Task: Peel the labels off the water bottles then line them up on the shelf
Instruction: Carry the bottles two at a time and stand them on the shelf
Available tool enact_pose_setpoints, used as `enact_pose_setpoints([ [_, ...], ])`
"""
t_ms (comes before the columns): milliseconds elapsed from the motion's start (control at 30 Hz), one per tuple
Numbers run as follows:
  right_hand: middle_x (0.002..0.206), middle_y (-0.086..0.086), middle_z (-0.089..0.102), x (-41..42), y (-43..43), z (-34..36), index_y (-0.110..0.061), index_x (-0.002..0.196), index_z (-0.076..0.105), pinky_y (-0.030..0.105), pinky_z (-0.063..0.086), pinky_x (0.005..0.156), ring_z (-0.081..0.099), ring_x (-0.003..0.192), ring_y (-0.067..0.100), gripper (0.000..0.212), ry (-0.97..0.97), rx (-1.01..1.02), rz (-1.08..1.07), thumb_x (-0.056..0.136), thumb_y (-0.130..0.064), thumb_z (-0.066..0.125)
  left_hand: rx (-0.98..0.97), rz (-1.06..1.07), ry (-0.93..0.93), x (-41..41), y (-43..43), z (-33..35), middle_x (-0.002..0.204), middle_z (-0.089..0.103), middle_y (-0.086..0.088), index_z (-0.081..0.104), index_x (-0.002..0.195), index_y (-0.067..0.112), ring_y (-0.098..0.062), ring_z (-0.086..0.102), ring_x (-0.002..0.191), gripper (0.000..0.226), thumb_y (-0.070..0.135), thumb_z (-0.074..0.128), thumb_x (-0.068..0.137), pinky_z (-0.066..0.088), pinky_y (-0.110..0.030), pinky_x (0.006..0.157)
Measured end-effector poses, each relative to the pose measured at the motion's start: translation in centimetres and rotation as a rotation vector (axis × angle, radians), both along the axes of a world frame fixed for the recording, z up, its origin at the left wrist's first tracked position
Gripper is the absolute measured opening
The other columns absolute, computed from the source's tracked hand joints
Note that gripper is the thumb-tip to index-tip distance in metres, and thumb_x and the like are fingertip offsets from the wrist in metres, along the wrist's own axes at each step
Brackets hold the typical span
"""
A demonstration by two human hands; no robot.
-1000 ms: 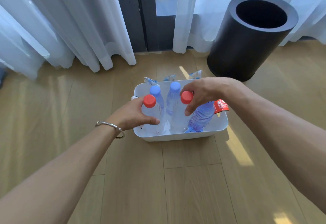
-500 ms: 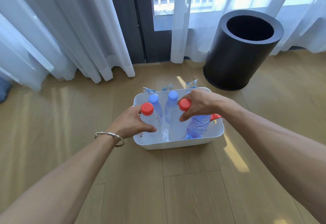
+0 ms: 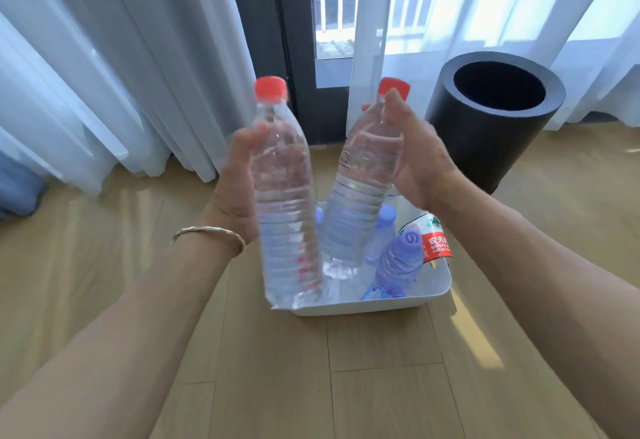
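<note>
Holding two clear, label-free bottles up above the white bin, one per hand. The left hand is wrapped round the upper body of the left bottle, which stands roughly upright with its red cap on top. The right hand grips the right bottle at the shoulder, thumb running up toward its red cap, and this one leans with its top to the right. The two bases are close together, can't tell if they touch. Down in the bin there's a blue-capped bottle leaning, another one just behind it, and a red label at the right side. A black trash can sits further back on the right, and a bracelet is on the left wrist.
</note>
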State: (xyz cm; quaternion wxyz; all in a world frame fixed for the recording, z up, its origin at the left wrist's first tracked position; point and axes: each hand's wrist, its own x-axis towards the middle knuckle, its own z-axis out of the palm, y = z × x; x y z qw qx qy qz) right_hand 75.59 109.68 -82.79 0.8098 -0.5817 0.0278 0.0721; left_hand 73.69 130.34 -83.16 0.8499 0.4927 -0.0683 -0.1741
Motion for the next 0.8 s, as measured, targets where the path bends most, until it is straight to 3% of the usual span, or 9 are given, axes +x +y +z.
enact_pose_setpoints([
  [100,0.075,0.004,0.064,0.0,1.9,0.2,-0.012,0.091,0.064,0.039,0.053,0.072,0.063,0.07,0.022,0.041,0.034,0.065,0.008,0.08,-0.051,0.064,-0.065,-0.2,0.087,-0.6,-0.7,-0.7,0.085,0.046,-0.002,0.059,0.092,0.017,-0.018,0.047,0.077,0.034,0.04,0.071,0.069,0.039,-0.038,0.073],
  [267,0.076,0.007,0.066,0.1,2.8,-0.5,-0.018,0.071,0.068,0.054,0.053,0.09,0.064,0.077,0.026,0.043,0.078,-0.134,-0.143,0.071,-0.061,0.065,-0.227,-0.302,0.224,-2.2,-1.3,-2.8,0.088,0.064,-0.003,0.059,0.091,0.016,-0.02,0.061,0.084,0.033,0.047,0.056,0.081,0.047,-0.039,0.084],
  [367,0.091,0.011,0.072,0.0,3.1,-1.3,-0.016,0.081,0.071,0.052,0.053,0.092,0.069,0.091,0.032,0.05,0.183,-0.25,-0.2,0.072,-0.065,0.063,-0.228,-0.301,0.309,-2.8,-1.7,-3.6,0.094,0.061,-0.007,0.055,0.089,0.016,-0.024,0.058,0.09,0.04,0.052,0.037,0.091,0.044,-0.042,0.089],
  [500,0.1,0.011,0.071,0.0,2.9,-1.9,-0.017,0.095,0.066,0.047,0.055,0.089,0.07,0.092,0.029,0.058,0.293,-0.275,-0.076,0.077,-0.071,0.054,-0.244,-0.226,0.332,-3.3,-2.0,-4.4,0.087,0.061,-0.006,0.054,0.087,0.015,-0.022,0.061,0.082,0.043,0.052,0.034,0.091,0.052,-0.039,0.08],
  [567,0.088,0.007,0.069,0.4,2.6,-2.1,-0.013,0.094,0.065,0.04,0.054,0.084,0.068,0.08,0.023,0.054,0.304,-0.138,0.001,0.081,-0.063,0.052,-0.245,-0.183,0.323,-3.2,-1.9,-4.5,0.09,0.056,-0.006,0.053,0.091,0.014,-0.023,0.06,0.083,0.04,0.051,0.037,0.09,0.053,-0.04,0.08],
  [633,0.071,0.004,0.058,0.4,2.4,-2.1,-0.011,0.076,0.058,0.031,0.05,0.069,0.056,0.065,0.019,0.034,0.277,0.063,0.022,0.089,-0.041,0.05,-0.272,-0.161,0.326,-2.8,-1.8,-4.5,0.093,0.051,-0.006,0.052,0.094,0.014,-0.024,0.056,0.087,0.039,0.05,0.037,0.091,0.05,-0.042,0.083],
  [700,0.066,0.004,0.052,0.6,2.2,-2.6,-0.013,0.069,0.052,0.031,0.047,0.062,0.05,0.062,0.019,0.023,0.231,0.107,-0.008,0.085,-0.029,0.049,-0.296,-0.147,0.353,-2.6,-1.8,-4.6,0.095,0.052,-0.007,0.052,0.095,0.013,-0.025,0.056,0.088,0.041,0.05,0.036,0.094,0.049,-0.043,0.085],
  [767,0.076,0.006,0.062,0.8,2.3,-3.2,-0.011,0.074,0.06,0.037,0.053,0.07,0.059,0.072,0.022,0.03,0.204,-0.004,-0.045,0.077,-0.04,0.059,-0.358,-0.163,0.371,-2.5,-2.0,-4.7,0.095,0.061,-0.012,0.057,0.097,0.008,-0.028,0.062,0.09,0.05,0.049,0.028,0.097,0.05,-0.045,0.087],
  [800,0.088,0.007,0.068,1.0,2.4,-3.4,-0.011,0.082,0.067,0.042,0.055,0.08,0.065,0.082,0.024,0.045,0.223,-0.112,-0.061,0.07,-0.054,0.065,-0.374,-0.172,0.358,-2.5,-2.1,-4.6,0.094,0.066,-0.014,0.06,0.097,0.005,-0.029,0.065,0.09,0.057,0.048,0.023,0.098,0.05,-0.045,0.087],
])
